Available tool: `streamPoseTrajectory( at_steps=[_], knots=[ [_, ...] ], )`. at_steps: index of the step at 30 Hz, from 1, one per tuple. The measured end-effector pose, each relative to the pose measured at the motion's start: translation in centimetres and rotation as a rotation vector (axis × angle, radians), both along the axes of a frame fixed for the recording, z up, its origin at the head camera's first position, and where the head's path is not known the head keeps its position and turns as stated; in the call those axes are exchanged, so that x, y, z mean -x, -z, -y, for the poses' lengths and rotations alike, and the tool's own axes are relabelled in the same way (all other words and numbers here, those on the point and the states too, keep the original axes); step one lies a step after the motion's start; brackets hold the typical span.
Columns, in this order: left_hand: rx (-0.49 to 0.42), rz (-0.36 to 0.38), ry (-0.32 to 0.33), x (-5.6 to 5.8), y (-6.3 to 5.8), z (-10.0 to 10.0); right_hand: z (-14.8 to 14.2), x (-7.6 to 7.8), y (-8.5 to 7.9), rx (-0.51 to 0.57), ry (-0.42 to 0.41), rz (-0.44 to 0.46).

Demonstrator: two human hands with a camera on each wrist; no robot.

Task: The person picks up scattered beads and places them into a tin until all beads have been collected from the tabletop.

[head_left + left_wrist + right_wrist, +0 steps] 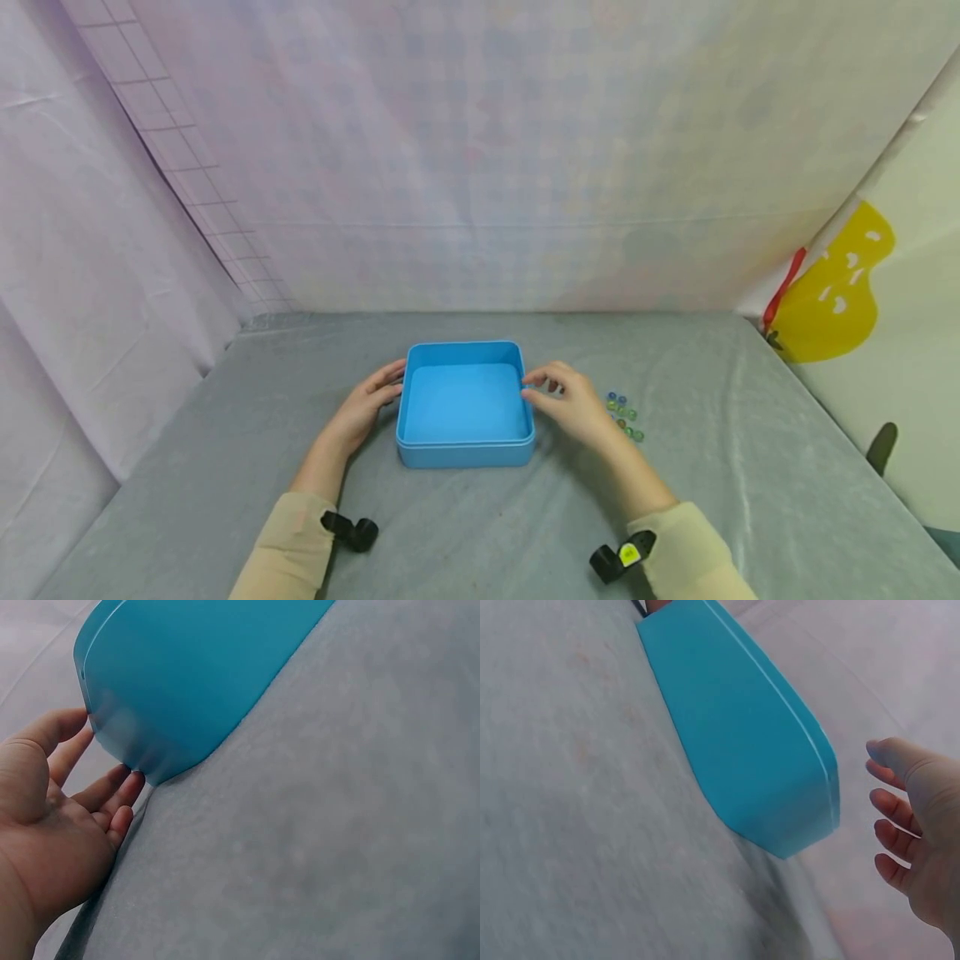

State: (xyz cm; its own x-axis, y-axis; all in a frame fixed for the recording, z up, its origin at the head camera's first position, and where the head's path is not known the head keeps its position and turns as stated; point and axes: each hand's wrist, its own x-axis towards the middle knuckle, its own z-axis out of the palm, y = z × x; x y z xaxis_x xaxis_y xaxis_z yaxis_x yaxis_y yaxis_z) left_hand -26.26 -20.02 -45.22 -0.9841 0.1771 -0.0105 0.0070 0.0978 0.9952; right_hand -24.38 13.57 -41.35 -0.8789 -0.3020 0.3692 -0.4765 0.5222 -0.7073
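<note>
Blue box (465, 455), squarish, mouth up, left hand (363, 411) half-spread, touching it, right hand (570, 401) loosely curved, empty

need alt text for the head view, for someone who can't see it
A blue open-topped box stands on gray cloth between a person's left hand and right hand. Small blue and green marbles lie to the right, beside the right hand.
</note>
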Motion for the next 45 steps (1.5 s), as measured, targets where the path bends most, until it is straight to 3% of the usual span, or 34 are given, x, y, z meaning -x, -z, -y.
streamPoseTrajectory(
  at_steps=[12,23,31,45],
  knots=[
    [0.004,-0.002,-0.001,-0.1,0.2,-0.1,-2.0,-0.4,-0.4,-0.013,0.046,-0.049],
    [-0.017,-0.005,0.025,0.0,-0.1,0.0,-4.6,0.1,-1.0,0.044,0.09,-0.064],
    [0.007,0.009,0.041,-1.6,-2.8,-0.5,-6.1,0.1,-1.5,0.012,0.117,-0.017],
    [0.005,-0.003,0.048,-1.9,-2.9,-0.6,-8.5,0.1,-0.6,-0.008,0.121,0.007]
  ],
)
